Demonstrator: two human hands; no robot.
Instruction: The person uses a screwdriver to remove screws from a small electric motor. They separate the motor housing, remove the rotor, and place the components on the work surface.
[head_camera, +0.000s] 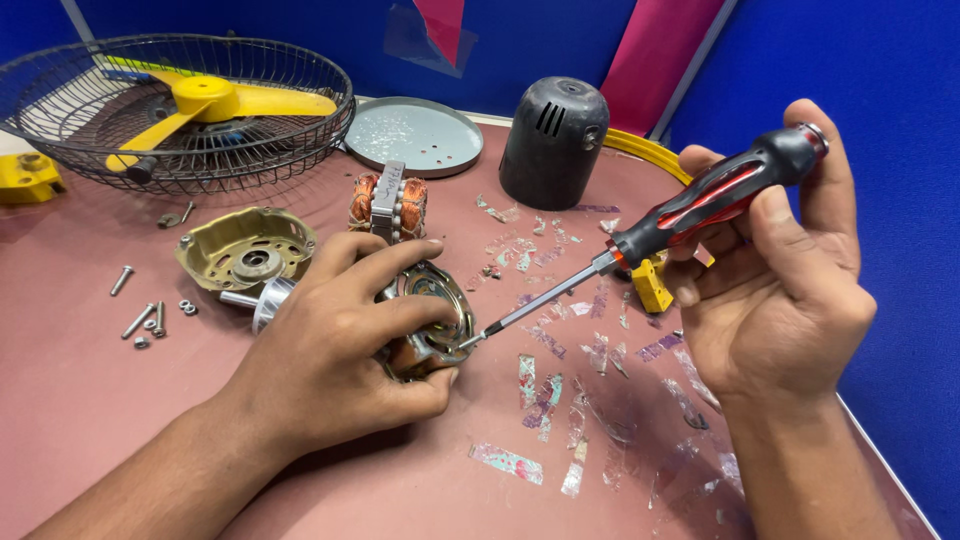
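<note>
Centre of frame: my left hand grasps the motor assembly on the table. My right hand, at right, clenches the screwdriver, its tip touching the assembly's right rim.

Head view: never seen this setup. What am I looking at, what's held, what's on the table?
One camera worn on the person's head looks down at two bare hands over a reddish table. The left hand grips a fan motor assembly. The right hand holds a red-and-black screwdriver, tip at the motor's edge. Around them lie a brass-coloured motor housing, loose bolts, a copper-wound stator, a dark motor cover, a round metal plate and a wire guard with yellow fan blades.
</note>
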